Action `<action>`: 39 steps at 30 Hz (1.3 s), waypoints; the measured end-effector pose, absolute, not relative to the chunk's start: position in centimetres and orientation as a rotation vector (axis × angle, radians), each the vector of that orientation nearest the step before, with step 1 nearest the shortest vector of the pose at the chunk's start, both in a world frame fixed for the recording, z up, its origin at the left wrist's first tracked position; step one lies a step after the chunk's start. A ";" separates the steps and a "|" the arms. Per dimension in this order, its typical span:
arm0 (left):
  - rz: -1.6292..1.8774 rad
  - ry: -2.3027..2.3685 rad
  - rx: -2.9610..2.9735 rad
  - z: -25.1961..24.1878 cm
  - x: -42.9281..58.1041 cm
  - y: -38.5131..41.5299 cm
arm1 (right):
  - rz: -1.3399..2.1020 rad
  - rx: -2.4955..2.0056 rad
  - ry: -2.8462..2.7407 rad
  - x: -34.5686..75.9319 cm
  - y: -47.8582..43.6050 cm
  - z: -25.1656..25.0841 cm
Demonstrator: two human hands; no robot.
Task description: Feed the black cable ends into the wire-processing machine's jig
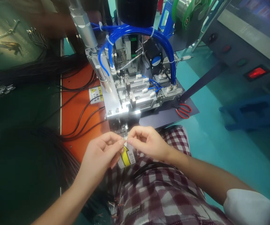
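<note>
My left hand (104,150) and my right hand (146,140) meet fingertip to fingertip in front of the machine (135,100). Both are closed in a pinch. Whatever lies between the fingertips is tiny and mostly covered, so I cannot make it out. Just below the fingers is a white label with a yellow arrow (125,157). Behind them stands the machine's metal front, with small clamps and slides. Black cables (83,117) run across the orange surface (71,109) toward the machine, left of my hands.
Bundles of black wires (20,67) lie on the dark green table (17,109) at left. Red-handled snips (183,111) rest on the machine's base. Blue air tubes (135,29) arch overhead. At right are a control box (247,40) with a lit red switch and a blue stool (254,109).
</note>
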State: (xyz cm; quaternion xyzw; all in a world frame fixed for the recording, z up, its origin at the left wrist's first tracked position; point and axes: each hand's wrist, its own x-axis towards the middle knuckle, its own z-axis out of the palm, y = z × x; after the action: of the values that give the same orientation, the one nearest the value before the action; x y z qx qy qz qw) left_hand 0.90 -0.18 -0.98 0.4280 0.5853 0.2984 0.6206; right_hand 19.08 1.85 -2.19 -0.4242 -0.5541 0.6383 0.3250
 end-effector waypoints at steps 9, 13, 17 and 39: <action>0.688 1.326 0.965 -0.4 1.2 0.1 | 1.553 -1.103 -1.880 20.1 3.3 -1.1; 0.653 1.318 0.997 -0.6 1.0 0.1 | 1.435 -0.999 -2.119 20.2 4.1 -0.6; 0.640 1.309 1.033 -1.0 0.8 0.1 | 1.318 -0.956 -2.181 20.1 4.2 -0.6; 0.693 1.293 2.377 -2.2 0.2 2.1 | 1.656 -0.998 -1.457 20.1 5.2 -5.6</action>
State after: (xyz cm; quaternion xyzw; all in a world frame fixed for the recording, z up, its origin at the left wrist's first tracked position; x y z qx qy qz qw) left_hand 0.22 2.08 -2.16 0.8382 0.4557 0.2444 0.1734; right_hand 20.09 5.23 -5.63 -0.3857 -0.5632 0.6402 0.3524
